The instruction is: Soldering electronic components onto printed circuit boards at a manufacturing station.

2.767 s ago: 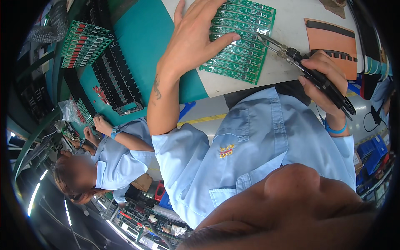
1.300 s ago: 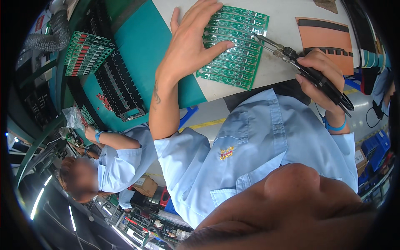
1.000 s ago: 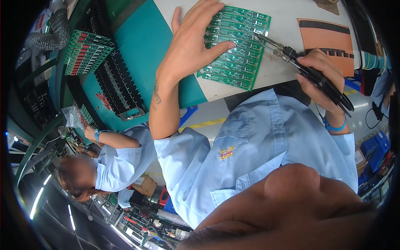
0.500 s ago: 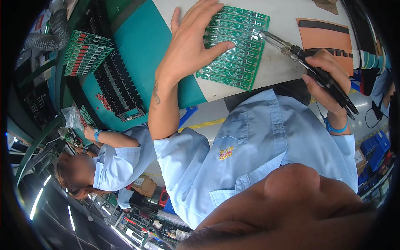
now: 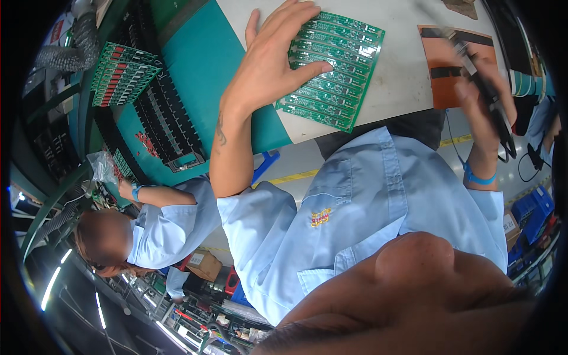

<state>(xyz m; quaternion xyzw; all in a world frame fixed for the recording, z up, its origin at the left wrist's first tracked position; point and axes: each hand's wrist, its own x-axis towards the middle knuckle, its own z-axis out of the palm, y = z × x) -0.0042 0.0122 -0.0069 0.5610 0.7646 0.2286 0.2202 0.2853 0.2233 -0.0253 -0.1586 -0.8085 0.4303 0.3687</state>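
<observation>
Head view: our left hand (image 5: 267, 64) rests spread fingers on the green rectangular circuit-board panel (image 5: 338, 83) on the white desk (image 5: 402, 83); farther right, our right hand (image 5: 500, 89) grasps a black metal-tipped tool (image 5: 472, 65). Components already dot the panel; what remains, we cannot tell.

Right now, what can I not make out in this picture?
All in the head view:
Tool: tip smeared by motion blur.
Board: upper left hidden under the left hand; fine details too small.
Orange sheet: lower right hidden by the right hand and tool.
</observation>
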